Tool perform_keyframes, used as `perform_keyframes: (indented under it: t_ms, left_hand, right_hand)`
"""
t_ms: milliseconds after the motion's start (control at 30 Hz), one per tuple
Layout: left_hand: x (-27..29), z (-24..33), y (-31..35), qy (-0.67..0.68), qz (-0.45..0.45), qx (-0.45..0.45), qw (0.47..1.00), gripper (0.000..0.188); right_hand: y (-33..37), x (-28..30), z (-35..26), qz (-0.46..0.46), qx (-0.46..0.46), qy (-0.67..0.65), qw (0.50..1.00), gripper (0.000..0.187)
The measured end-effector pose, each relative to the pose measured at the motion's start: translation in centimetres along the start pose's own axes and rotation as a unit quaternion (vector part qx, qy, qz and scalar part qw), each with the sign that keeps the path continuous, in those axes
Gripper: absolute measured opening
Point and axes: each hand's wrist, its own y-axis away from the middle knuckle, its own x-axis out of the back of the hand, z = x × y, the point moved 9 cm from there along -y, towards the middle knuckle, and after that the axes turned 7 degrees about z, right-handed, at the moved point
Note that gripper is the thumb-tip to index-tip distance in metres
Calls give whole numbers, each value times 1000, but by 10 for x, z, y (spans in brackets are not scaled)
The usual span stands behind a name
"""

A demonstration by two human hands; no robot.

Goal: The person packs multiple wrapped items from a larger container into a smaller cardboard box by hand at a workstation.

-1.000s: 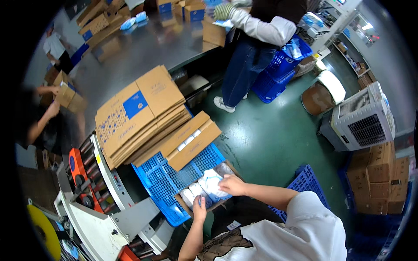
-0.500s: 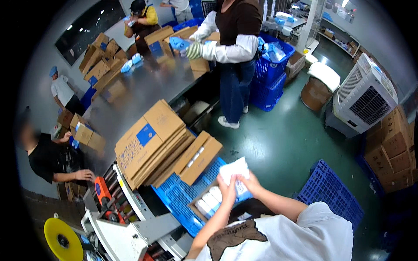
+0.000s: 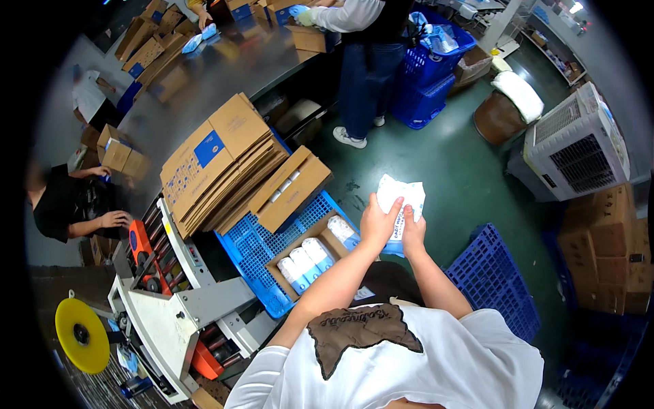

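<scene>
Both my hands hold up a soft white-and-blue plastic package (image 3: 403, 193) in front of me, to the right of an open carton. My left hand (image 3: 379, 223) grips its left side, and my right hand (image 3: 413, 233) closes on its right side with the thumb on the front. In the open cardboard carton (image 3: 334, 244) lie several similar packages (image 3: 315, 253), white at one end and blue at the other, with a gap in the row. The carton rests on a blue plastic crate (image 3: 238, 240).
Left of the carton lie stacked flattened cardboard boxes (image 3: 228, 146) and a narrow carton (image 3: 289, 191). A taping machine (image 3: 160, 307) stands at lower left, near a person in black (image 3: 65, 204). A blue pallet (image 3: 494, 283), an air cooler (image 3: 579, 150) and a drum (image 3: 501, 117) stand right.
My view has shifted. My hands and the package have moved right, away from the carton, so more of its contents now shows.
</scene>
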Motion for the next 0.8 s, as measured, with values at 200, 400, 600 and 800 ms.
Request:
perform_keyframes:
  t_ms: [200,400,600,800]
  left_hand:
    - [49,-56,7,77,25,5,997,41]
    - [143,-257,75,-299,-16,145,943,41]
    - [150,-281,118,-416,-214,246,849,99]
    - [160,-296,124,-374,-135,250,883,103]
  right_hand:
    - [14,-54,16,-162,-82,-77,980,56]
    - [70,-146,38,-465,-113,89,874,75]
    - [80,-185,155,-598,37,524,605,86]
    - [76,-160,182,-275,193,615,713,61]
